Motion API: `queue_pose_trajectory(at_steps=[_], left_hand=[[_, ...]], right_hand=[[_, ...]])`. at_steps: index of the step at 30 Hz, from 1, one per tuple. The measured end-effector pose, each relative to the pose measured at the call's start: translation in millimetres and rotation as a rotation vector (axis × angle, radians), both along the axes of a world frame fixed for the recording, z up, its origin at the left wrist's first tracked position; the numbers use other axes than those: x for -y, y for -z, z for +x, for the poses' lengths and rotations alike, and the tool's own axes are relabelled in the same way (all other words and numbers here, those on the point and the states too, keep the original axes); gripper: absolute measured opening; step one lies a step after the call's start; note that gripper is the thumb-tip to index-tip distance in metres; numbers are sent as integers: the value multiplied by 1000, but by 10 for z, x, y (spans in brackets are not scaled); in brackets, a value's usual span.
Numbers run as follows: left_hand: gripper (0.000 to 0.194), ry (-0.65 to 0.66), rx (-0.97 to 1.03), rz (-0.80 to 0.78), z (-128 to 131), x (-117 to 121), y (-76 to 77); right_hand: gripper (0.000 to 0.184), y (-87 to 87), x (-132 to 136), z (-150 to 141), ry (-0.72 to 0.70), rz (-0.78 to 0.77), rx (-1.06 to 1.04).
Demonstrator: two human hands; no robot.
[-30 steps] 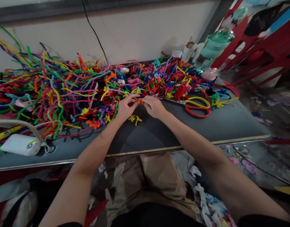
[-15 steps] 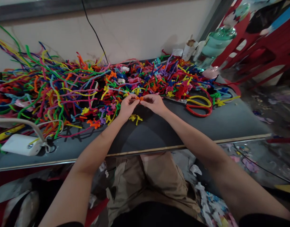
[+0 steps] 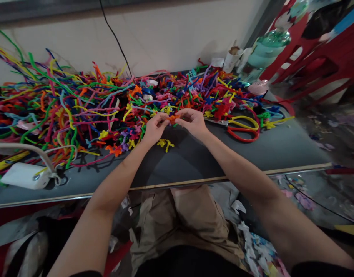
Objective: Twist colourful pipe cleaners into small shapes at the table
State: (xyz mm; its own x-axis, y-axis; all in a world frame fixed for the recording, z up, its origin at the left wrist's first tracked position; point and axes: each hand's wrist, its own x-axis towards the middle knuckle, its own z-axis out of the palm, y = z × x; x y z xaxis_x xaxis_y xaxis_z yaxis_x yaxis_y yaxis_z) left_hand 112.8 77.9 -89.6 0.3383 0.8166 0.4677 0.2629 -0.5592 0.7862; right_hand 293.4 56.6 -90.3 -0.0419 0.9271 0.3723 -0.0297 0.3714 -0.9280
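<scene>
Between my fingertips is a small twisted orange pipe cleaner [image 3: 173, 119], held over the front edge of a colourful heap. My left hand [image 3: 156, 126] pinches its left end between thumb and fingers. From the other side, my right hand [image 3: 191, 122] grips the right end the same way. Just below my hands, a bent yellow pipe cleaner piece [image 3: 165, 144] lies on the dark table [image 3: 182, 165]. Behind them spreads the pile of many-coloured pipe cleaners [image 3: 87, 104], some long and some twisted into small shapes.
Scissors with yellow and red handles [image 3: 243, 129] lie right of my hands. A white box-shaped lamp base [image 3: 26, 176] stands at the table's left. At the back right are a paper cup [image 3: 232, 59] and a greenish clear bottle [image 3: 265, 57]. Red chairs [image 3: 323, 57] stand beyond.
My hands have drawn slightly apart, showing more of the orange pipe cleaner between them. The right hand has moved a little up and to the right.
</scene>
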Motion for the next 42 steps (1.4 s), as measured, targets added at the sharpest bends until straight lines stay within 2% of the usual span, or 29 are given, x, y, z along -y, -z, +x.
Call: queue_pose_trajectory(at_steps=[4,8,14,19,22,27,29,33,35,39,42], left_hand=[[27,-87,-123,253,-39,59,-46],[32,-50,-257,479,-114,57,-65],[28,-2,-353,556,-168,51,-80],[22,63,-402,495,-194,92,-108],[23,79,-431,501,-202,92,-99],[23,30,-377,435,-162,94,-89],[30,-14,-312,393,-123,111,-95],[48,58,-271,269,-36,136,-88],[42,71,-268,203,-1,137,-74],[36,5,-185,66,33,142,-73],[41,98,-93,-117,39,147,-105]], right_hand=[[40,-52,10,15,-41,-16,-52],[44,-37,-15,19,-30,-45,-44],[44,-36,-5,6,-4,-75,-55],[41,-12,2,-31,-55,-114,-48],[39,31,-13,-69,-9,-148,-33],[35,62,-26,-88,8,-124,12],[32,54,-20,-74,39,-83,31],[22,45,-11,-51,107,25,59],[23,47,-13,-52,117,20,47],[28,47,-18,-67,106,-29,32],[28,54,-28,-77,65,-76,-19]])
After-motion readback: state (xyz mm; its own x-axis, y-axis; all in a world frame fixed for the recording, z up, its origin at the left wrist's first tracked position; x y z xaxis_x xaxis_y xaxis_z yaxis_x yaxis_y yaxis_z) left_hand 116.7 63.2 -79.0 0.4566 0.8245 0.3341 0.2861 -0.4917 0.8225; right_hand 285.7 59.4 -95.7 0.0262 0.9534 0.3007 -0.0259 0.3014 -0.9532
